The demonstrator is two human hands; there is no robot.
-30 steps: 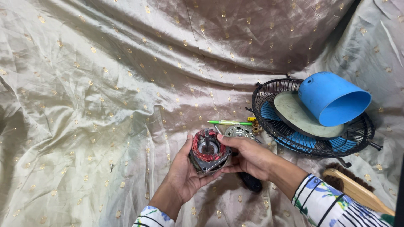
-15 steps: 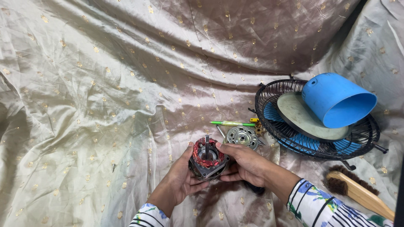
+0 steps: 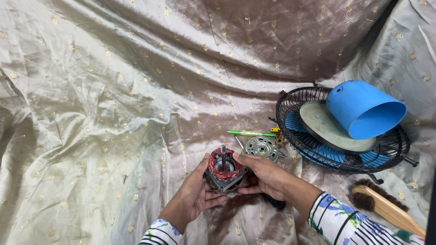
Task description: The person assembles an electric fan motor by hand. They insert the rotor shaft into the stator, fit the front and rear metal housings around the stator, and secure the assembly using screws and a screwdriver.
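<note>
I have the small electric fan motor [image 3: 223, 169], a dark square metal frame with red-wrapped copper windings and a short steel shaft standing up from its middle, cupped between both hands just above the shiny beige cloth with gold dots [image 3: 113, 113]. My left hand [image 3: 196, 196] is curled under and around its left side, gripping the frame. My right hand [image 3: 263, 174] closes on the right side, thumb laid across the top edge next to the windings.

The risks as I judge them: the motor looks heavy for its size and the cloth under it is slick and rumpled, so if either grip loosens it could drop, roll and land on the shaft. My right thumb sits close to the windings; pressing there could scrape the thin wire or its wrapping. The round perforated silver metal end plate [image 3: 261, 147] lies just beyond my right fingers, with a green-handled screwdriver [image 3: 251, 133] and some tiny yellow hardware [image 3: 277, 134] near it. A careless sweep of my wrist could scatter those into the folds.

Further right, the blue plastic cone-shaped housing [image 3: 363, 109] rests tilted on a grey-green disc [image 3: 327, 127] inside the black wire fan guard [image 3: 290, 104], and looks easy to tip. A wooden-handled brush [image 3: 386, 206] lies near my right sleeve.
</note>
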